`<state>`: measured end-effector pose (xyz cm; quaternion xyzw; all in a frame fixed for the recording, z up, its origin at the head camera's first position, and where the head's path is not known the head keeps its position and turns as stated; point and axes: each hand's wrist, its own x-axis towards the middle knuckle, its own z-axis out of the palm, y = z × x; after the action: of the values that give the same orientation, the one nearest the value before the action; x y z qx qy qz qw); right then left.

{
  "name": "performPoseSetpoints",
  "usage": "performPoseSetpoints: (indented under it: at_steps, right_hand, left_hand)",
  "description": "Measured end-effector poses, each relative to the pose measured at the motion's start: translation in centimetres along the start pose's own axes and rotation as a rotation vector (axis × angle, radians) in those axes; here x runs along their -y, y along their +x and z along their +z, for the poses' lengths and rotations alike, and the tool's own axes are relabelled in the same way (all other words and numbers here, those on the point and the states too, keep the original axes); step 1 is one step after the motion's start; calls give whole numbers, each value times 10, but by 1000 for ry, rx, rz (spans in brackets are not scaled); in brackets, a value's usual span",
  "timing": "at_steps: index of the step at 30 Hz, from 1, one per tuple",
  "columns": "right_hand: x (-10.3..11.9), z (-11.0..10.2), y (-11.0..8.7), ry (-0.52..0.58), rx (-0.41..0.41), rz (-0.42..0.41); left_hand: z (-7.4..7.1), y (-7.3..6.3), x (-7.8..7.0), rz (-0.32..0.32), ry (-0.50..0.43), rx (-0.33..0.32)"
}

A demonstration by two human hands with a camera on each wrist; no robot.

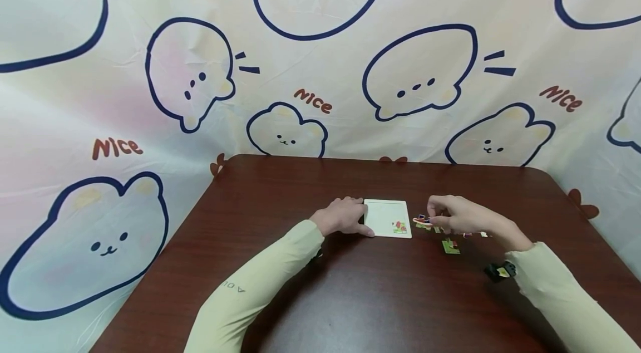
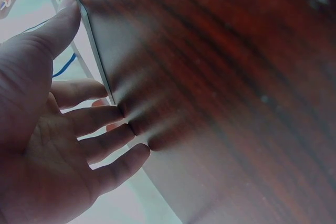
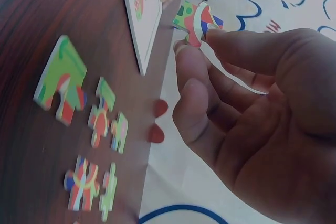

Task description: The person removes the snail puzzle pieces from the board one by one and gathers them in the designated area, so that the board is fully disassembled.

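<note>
A white puzzle board (image 1: 381,216) lies on the table with one colourful piece (image 1: 399,227) in its near right corner. My left hand (image 1: 341,215) rests at the board's left edge, its thumb touching the edge and its fingers fairly straight. To the right of the board, my right hand (image 1: 457,214) pinches a jigsaw piece (image 3: 197,22) between thumb and fingertips, held above the table. The piece is green, red, white and blue. Several loose pieces lie below that hand, including a green corner-like piece (image 3: 62,77) and a knobbed piece (image 3: 82,184); the hand partly hides them in the head view.
The brown wooden table (image 1: 350,297) extends around the board. Behind it hangs a pale curtain (image 1: 345,74) printed with cartoon bears. A small black device (image 1: 499,271) sits at the right wrist.
</note>
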<state>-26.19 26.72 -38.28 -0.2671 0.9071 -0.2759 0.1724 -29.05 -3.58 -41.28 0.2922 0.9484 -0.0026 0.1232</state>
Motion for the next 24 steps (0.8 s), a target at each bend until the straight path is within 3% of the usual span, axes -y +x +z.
performPoseSetpoints:
  at_steps: [15,24]
  right_hand:
    - [-28,-14,-34,74,11,-35]
    - [-42,-20,-49,102,100,-9]
  left_hand:
    - [2,1,3,-6,4,7]
    - [4,5,3,-7,19,5]
